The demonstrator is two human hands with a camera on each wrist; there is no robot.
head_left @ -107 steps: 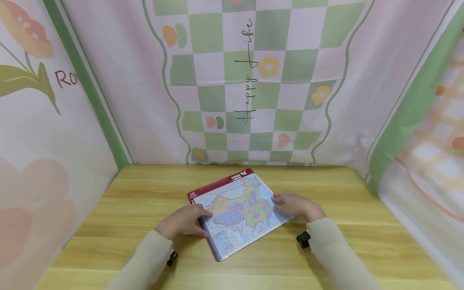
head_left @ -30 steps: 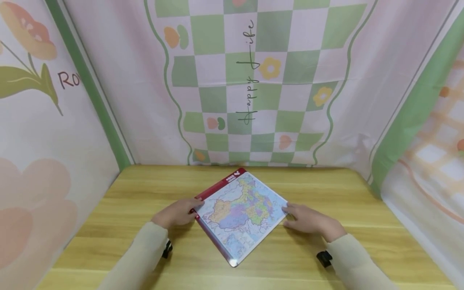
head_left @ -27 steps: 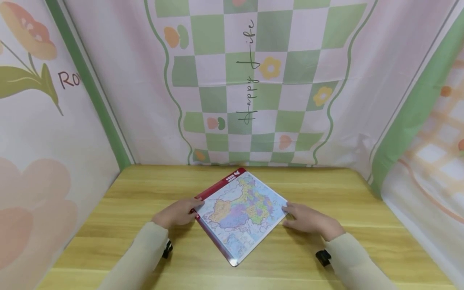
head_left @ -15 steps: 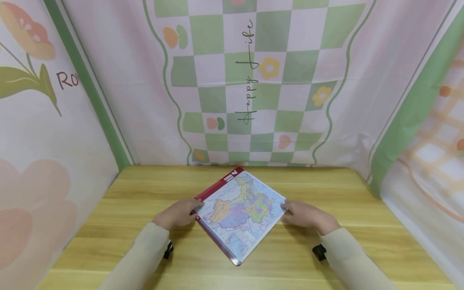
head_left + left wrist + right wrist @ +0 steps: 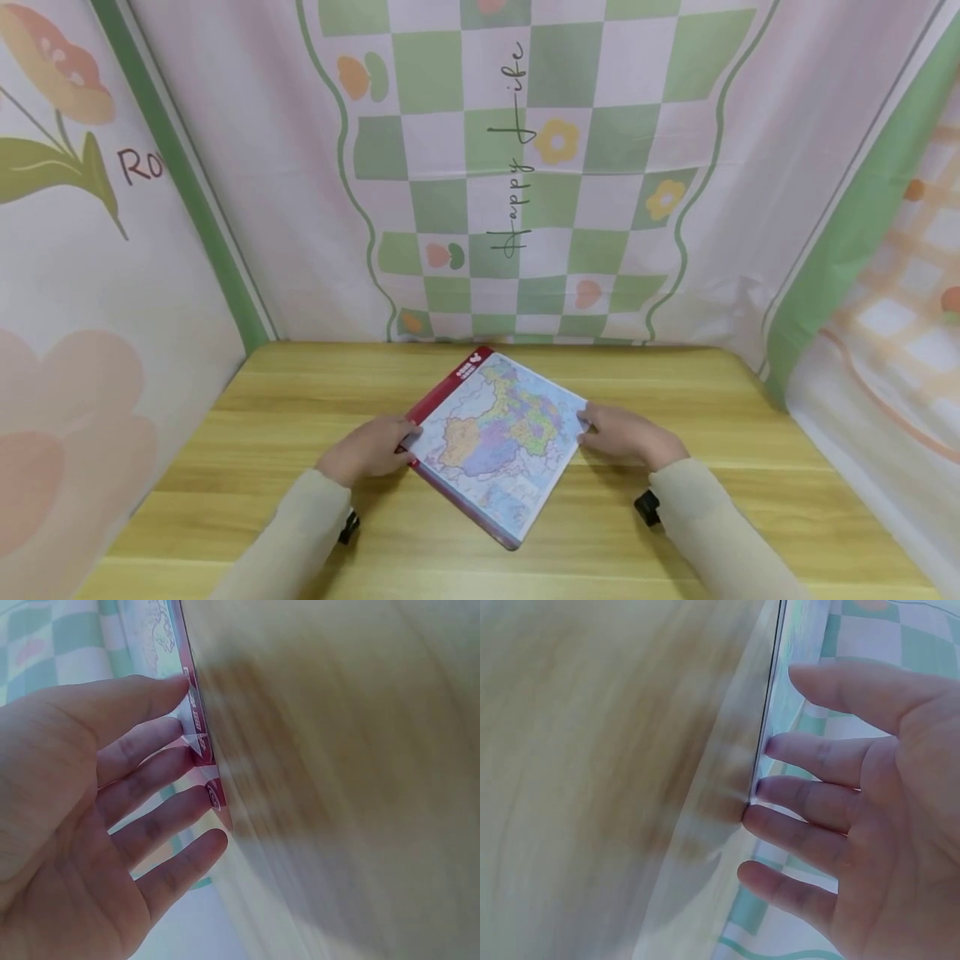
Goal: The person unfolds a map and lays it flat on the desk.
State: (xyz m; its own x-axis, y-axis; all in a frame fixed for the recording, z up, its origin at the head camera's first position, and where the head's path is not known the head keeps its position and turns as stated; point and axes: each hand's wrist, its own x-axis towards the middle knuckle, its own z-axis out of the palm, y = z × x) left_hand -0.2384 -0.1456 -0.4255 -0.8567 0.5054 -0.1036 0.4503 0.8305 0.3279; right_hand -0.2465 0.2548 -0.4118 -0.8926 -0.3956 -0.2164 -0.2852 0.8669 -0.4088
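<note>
- Nearest: pale sleeves (image 5: 723,537); a black wrist device (image 5: 647,507) shows under the right one.
- Left hand (image 5: 367,452): at the board's left corner. Left wrist view: fingers spread, only slightly bent, tips touching the rim, thumb at the printed edge; not wrapped round it.
- Right hand (image 5: 626,433): at the opposite, right-hand corner. Fingers loosely extended, tips against the rim, thumb by the face; no curl round it.
- Map board (image 5: 495,442): between the hands, turned like a diamond, one corner toward the person. Left corner sits nearer the person than the right. Both hands at contact, neither closer. Long axis uncertain (foreshortening). Any slight lift: cannot tell.
- Appearance: thin, glossy, rounded corners; multicoloured map on pale blue; red header (image 5: 442,398) with white characters along the far-left side, too small to read.
- Below: wood-grain table (image 5: 225,467).
- Beyond: green-and-white checked curtain (image 5: 427,71).
</note>
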